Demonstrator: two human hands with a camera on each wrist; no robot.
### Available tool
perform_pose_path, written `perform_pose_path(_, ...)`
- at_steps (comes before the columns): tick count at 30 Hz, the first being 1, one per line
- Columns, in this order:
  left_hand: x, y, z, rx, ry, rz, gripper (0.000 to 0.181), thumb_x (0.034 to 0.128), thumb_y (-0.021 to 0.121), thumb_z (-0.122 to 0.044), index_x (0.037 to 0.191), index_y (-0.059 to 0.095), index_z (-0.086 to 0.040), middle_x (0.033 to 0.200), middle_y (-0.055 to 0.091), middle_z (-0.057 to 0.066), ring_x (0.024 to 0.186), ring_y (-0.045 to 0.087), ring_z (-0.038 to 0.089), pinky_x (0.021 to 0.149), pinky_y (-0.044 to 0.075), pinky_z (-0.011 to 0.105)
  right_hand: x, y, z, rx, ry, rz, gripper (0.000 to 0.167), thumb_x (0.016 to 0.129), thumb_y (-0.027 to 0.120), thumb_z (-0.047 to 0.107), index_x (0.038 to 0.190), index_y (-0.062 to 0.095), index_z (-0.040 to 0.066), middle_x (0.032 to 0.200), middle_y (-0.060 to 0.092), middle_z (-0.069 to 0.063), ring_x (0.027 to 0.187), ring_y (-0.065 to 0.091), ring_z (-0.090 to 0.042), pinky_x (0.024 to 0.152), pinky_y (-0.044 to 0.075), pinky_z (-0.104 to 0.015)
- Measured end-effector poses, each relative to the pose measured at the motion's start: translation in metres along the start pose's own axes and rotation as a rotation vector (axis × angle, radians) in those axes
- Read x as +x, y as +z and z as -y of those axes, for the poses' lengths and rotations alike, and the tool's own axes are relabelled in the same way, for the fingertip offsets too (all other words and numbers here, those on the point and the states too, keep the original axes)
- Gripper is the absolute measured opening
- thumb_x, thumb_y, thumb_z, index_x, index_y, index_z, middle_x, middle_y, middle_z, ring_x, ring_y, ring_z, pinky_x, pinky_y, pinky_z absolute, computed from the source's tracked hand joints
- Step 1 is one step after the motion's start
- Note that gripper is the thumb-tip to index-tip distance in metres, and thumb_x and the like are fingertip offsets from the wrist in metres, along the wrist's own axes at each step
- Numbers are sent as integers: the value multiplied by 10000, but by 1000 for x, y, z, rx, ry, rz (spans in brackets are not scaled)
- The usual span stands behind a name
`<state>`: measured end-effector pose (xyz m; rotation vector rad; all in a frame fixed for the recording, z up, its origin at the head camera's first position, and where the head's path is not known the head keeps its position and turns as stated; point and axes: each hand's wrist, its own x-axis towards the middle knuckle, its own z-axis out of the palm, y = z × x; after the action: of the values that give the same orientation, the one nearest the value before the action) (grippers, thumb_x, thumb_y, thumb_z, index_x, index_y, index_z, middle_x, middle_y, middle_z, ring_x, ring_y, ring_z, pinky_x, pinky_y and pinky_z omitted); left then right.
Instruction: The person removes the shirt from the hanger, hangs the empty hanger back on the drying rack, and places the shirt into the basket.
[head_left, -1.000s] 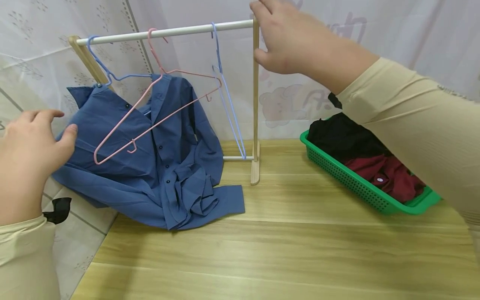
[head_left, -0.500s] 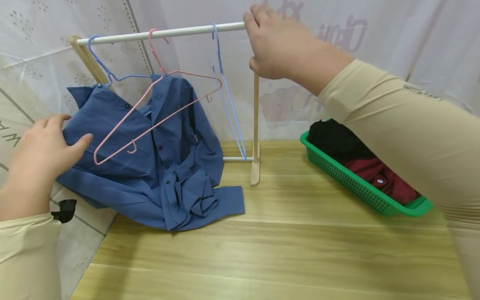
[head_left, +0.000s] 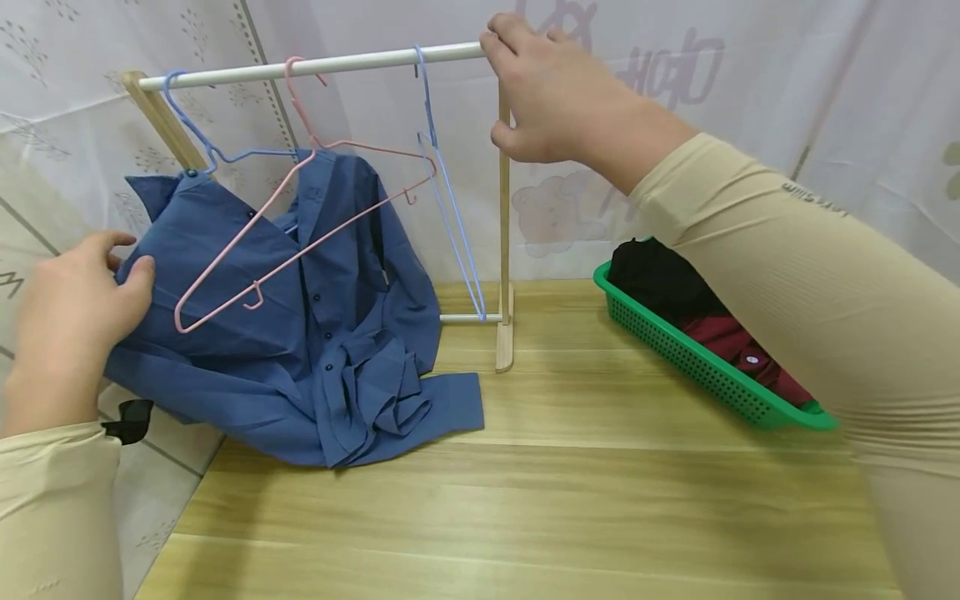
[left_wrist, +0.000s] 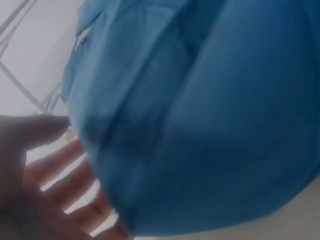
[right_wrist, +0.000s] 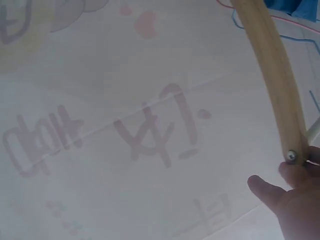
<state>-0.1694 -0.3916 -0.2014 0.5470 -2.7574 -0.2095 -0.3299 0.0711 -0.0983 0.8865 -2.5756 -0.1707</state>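
Note:
A blue button-up shirt (head_left: 225, 242) hangs askew from a blue hanger (head_left: 247, 153), its lower part bunched on the wooden table. My left hand (head_left: 78, 300) is at the shirt's left side, fingers extended and thumb apart. The left wrist view has these fingers (left_wrist: 70, 180) running along and partly behind the cloth. At the top right corner of the clothes rack (head_left: 360, 62), my right hand (head_left: 558, 100) holds the end, fingers bent over it. In the right wrist view the fingers meet the screwed top of the wooden post (right_wrist: 277, 80), while the thumb stands off.
A pink hanger (head_left: 300, 242) hangs in front of the shirt, and another blue hanger (head_left: 450, 200) hangs further right. On the table (head_left: 480, 508), a green basket (head_left: 690, 362) at the right holds black and dark red clothes. A printed curtain (head_left: 375, 108) is behind.
My right hand has come down and left from above the post onto the rack's top corner. My left hand has shifted slightly to the right and down beside the shirt.

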Motion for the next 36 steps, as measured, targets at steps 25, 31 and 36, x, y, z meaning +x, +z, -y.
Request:
perform_pose_path(25,5,4,20,-297,-125,-300,483,1092,447,-394,1249,657,12,790,532,-138,777,450,52,647,308,255,14,19,-6,65,-3,-38,940,998,562,343,1695,42,-13,1778,75,-190,1630,244,-404,1295,25,-724)
perform_pose_path(31,-9,10,28,-484,-64,-420,313,1056,563,-294,750,555,-360,742,337,-347,731,326,-124,678,256,140,14,18,-6,63,1,-43,944,991,573,342,1695,53,-13,1775,89,-191,1622,264,-403,1296,29,-724)
perform_pose_path(36,-29,17,31,-458,-50,-424,296,1068,567,-250,827,627,-89,650,318,-351,671,318,-94,618,246,144,15,16,-6,64,9,-23,946,998,563,357,1696,39,-9,1779,69,-184,1628,252,-405,1299,20,-714)
